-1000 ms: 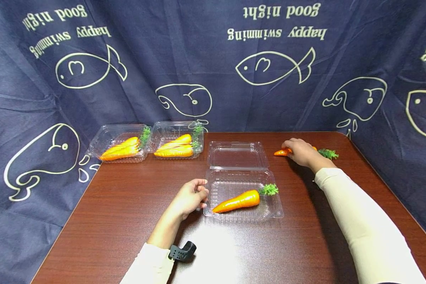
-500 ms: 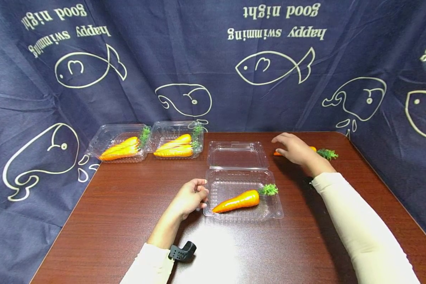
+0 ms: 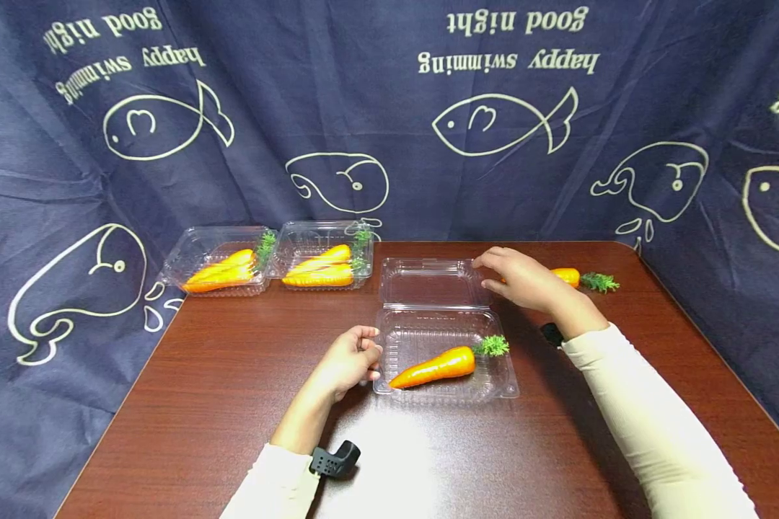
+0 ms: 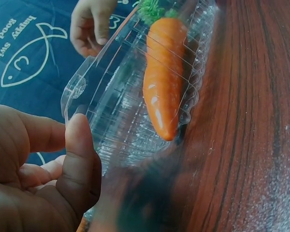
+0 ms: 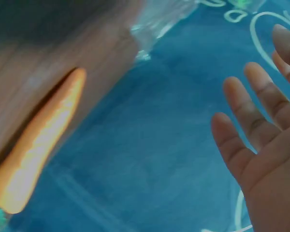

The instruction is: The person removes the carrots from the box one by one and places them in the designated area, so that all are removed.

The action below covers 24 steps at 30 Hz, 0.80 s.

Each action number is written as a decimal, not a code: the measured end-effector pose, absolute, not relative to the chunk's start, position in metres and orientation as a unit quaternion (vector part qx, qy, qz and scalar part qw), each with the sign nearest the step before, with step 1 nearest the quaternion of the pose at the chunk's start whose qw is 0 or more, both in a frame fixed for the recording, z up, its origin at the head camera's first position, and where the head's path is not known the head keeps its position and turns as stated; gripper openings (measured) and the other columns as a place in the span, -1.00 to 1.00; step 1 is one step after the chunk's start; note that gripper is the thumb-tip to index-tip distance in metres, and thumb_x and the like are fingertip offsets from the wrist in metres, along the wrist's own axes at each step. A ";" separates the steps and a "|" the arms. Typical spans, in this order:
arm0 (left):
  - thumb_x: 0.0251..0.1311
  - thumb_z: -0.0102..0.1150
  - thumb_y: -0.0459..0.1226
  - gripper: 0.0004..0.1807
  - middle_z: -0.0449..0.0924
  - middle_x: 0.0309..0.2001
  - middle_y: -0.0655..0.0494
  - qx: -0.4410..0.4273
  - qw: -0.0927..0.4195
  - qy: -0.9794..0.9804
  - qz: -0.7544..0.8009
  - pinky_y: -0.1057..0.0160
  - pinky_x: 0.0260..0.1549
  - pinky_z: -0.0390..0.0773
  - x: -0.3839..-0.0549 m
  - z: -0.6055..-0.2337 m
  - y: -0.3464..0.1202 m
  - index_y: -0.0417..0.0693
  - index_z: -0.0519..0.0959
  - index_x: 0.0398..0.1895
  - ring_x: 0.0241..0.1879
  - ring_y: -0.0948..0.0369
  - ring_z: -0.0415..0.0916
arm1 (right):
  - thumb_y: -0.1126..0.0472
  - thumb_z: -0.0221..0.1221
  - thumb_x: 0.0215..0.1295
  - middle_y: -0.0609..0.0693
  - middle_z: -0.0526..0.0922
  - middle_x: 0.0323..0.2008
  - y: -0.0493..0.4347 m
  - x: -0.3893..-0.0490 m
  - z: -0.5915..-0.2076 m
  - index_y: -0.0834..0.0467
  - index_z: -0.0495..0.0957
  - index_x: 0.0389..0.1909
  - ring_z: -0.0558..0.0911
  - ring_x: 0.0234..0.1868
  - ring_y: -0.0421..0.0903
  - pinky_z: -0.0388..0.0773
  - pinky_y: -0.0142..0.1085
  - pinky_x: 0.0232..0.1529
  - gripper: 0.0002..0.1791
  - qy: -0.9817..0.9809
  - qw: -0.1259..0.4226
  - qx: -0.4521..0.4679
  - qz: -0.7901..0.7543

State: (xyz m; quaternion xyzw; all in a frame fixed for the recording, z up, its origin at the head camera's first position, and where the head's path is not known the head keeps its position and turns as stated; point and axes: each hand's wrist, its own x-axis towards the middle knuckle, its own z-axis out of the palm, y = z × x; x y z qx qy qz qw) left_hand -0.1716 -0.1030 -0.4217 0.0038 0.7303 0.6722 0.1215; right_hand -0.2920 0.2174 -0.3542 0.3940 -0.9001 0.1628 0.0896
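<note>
Cream sleeves (image 3: pixel 645 411), dark perforated wristband (image 3: pixel 325 463)

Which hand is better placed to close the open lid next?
Probably the right hand: it holds nothing and is by the lid, while the left hand grips the container at its left edge.

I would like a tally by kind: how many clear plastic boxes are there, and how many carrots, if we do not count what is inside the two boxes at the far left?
Clear plastic boxes: 3 (open box, leftmost box, middle box)
Carrots: 2 (front carrot, right carrot)
Total: 5
</note>
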 end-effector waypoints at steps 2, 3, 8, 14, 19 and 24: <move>0.34 -0.04 -0.52 -0.62 0.45 -0.23 -0.11 0.006 0.123 0.730 0.672 0.47 -0.61 0.52 -0.171 -0.421 -0.102 -0.46 0.30 0.21 -0.46 0.22 0.39 | 0.42 0.32 0.19 0.17 0.61 -0.06 0.212 -0.287 -0.351 0.28 0.58 -0.01 0.58 0.03 0.15 0.47 0.06 0.09 -0.67 -0.898 0.087 0.401 0.158; 0.34 -0.03 -0.52 -0.61 0.46 -0.22 -0.12 0.006 0.124 0.731 0.671 0.47 -0.61 0.52 -0.171 -0.421 -0.102 -0.45 0.30 0.21 -0.46 0.22 0.39 | 0.41 0.32 0.19 0.16 0.61 -0.06 0.209 -0.284 -0.350 0.27 0.58 0.00 0.58 0.02 0.13 0.48 0.04 0.09 -0.66 -0.897 0.086 0.405 0.155; 0.35 -0.03 -0.50 -0.61 0.47 -0.18 -0.19 0.003 0.124 0.736 0.665 0.45 -0.59 0.54 -0.170 -0.419 -0.102 -0.43 0.31 0.22 -0.45 0.21 0.40 | 0.36 0.35 0.18 0.12 0.61 -0.07 0.192 -0.274 -0.343 0.25 0.58 0.01 0.60 0.00 0.09 0.50 0.00 0.07 -0.64 -0.891 0.084 0.424 0.140; 0.37 -0.03 -0.49 -0.61 0.46 -0.17 -0.20 0.004 0.124 0.731 0.671 0.43 -0.57 0.55 -0.169 -0.419 -0.102 -0.43 0.28 0.23 -0.44 0.21 0.39 | 0.34 0.38 0.14 0.11 0.62 -0.05 0.174 -0.261 -0.343 0.23 0.59 0.02 0.60 0.02 0.08 0.51 -0.01 0.09 -0.61 -0.878 0.080 0.456 0.122; 0.36 -0.04 -0.49 -0.61 0.44 -0.24 -0.11 0.025 0.118 0.729 0.674 0.43 -0.55 0.57 -0.167 -0.417 -0.104 -0.48 0.26 0.20 -0.45 0.23 0.41 | 0.33 0.41 0.12 0.08 0.64 -0.07 0.162 -0.250 -0.346 0.21 0.60 0.02 0.61 -0.02 0.04 0.54 -0.04 0.04 -0.59 -0.869 0.070 0.474 0.122; 0.36 -0.04 -0.49 -0.62 0.44 -0.24 -0.11 0.029 0.119 0.728 0.675 0.43 -0.55 0.57 -0.168 -0.417 -0.105 -0.48 0.26 0.19 -0.45 0.23 0.41 | 0.32 0.43 0.09 0.05 0.63 -0.08 0.154 -0.243 -0.348 0.18 0.61 0.03 0.61 -0.03 0.01 0.55 -0.06 0.03 -0.56 -0.867 0.056 0.482 0.115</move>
